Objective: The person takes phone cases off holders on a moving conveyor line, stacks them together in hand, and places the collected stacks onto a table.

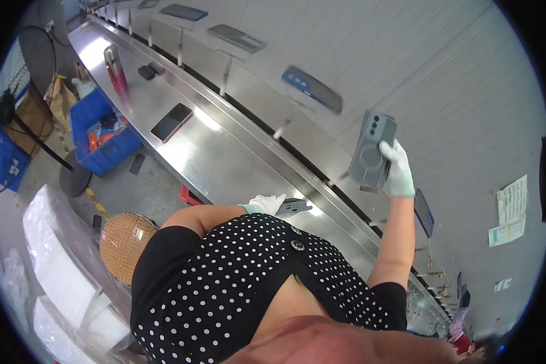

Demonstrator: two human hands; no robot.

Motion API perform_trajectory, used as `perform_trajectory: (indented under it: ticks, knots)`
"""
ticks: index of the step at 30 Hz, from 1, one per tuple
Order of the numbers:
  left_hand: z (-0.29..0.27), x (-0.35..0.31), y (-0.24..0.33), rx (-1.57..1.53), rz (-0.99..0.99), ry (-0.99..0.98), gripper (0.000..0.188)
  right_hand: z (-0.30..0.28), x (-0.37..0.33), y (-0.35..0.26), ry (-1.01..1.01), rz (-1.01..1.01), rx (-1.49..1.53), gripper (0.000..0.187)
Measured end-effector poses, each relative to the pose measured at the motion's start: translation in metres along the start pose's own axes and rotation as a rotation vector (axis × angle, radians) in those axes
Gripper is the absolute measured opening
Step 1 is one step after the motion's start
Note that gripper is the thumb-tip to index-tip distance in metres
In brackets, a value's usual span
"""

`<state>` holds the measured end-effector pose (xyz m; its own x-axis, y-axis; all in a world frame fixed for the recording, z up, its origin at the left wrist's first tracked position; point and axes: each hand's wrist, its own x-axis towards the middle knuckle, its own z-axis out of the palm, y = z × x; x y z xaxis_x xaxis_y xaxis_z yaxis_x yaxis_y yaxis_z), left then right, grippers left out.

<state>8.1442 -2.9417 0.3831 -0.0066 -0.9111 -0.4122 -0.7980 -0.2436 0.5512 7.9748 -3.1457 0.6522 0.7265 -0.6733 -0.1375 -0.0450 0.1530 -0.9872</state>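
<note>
My right hand point(399, 171), in a white glove, is raised at the right with its fingers closed on a grey phone case point(370, 153). That case has three dark camera holes and a pale ring on its back. Low in front of my body, my left hand point(263, 204), also gloved in white, is closed around dark grey phone cases point(293, 207), seemingly stacked; my chest partly hides it. Near the right hand, a blue-and-dark phone case point(424, 212) sits on a holder. Another blue-grey phone case point(312, 88) is carried on the line further left.
A steel bench point(224, 164) runs diagonally ahead, with a slotted rail of upright holders behind it. A phone point(171, 122) and a red-and-silver flask point(116, 71) rest on the bench. Blue crate point(93, 159), woven stool point(126, 246) and plastic-wrapped white bundles point(67, 267) stand at left.
</note>
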Motion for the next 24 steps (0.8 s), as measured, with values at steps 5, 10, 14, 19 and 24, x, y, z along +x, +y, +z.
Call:
perform_trajectory:
  ticks: [5, 10, 14, 19, 24]
  knots:
    - [0.009, 0.014, -0.023, -0.287, 0.077, 0.271, 0.065, 0.078, -0.053, 0.070, -0.061, -0.352, -0.203, 0.076]
    - [0.032, 0.033, -0.042, -1.003, -0.056, 0.333, 0.066, 0.028, -0.021, 0.280, 0.025, 0.255, 0.455, 0.041]
    - [0.007, 0.022, -0.018, -1.203, -0.058, -0.146, 0.079, 0.016, -0.013, 0.410, 0.194, 0.391, 0.089, 0.068]
    - [0.014, 0.045, -0.021, -0.819, -0.212, 0.028, 0.076, 0.031, -0.013, 0.310, -0.082, 0.169, -1.155, 0.065]
    - [-0.016, 0.030, 0.023, -0.145, -0.231, 0.104, 0.073, 0.032, -0.036, 0.160, 0.339, -0.645, -1.184, 0.027]
